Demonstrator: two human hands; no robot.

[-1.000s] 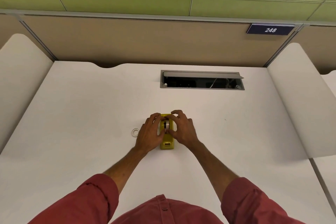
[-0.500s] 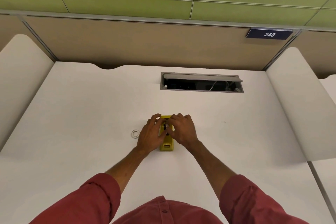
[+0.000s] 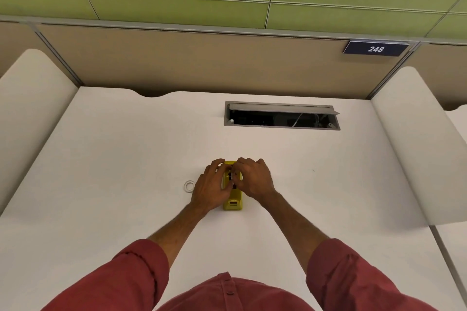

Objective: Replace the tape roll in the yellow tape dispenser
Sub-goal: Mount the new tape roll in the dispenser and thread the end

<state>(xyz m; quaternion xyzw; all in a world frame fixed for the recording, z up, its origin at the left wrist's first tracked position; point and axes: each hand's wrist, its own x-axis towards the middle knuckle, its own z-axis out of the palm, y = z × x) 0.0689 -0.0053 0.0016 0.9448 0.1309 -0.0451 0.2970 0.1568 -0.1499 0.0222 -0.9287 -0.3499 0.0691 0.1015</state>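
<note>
The yellow tape dispenser (image 3: 233, 201) lies on the white desk (image 3: 126, 159), its cutter end toward me. My left hand (image 3: 208, 188) clasps its left side, thumb over the middle. My right hand (image 3: 254, 180) covers the right side, fingers curled down over the roll slot. Between the fingertips a dark hub and a sliver of tape roll (image 3: 230, 176) show inside the dispenser; most of the roll is hidden. A small white ring, an empty tape core (image 3: 189, 186), lies flat on the desk just left of my left hand.
An open cable hatch (image 3: 281, 116) with a raised grey lid is set in the desk beyond the dispenser. White rounded side dividers (image 3: 414, 144) flank the desk. A beige partition with a "248" sign (image 3: 375, 48) closes the back.
Both hands have closed in more tightly over the dispenser's middle, and the right hand's fingers have lowered onto the roll. The dispenser and the white ring have stayed in place.
</note>
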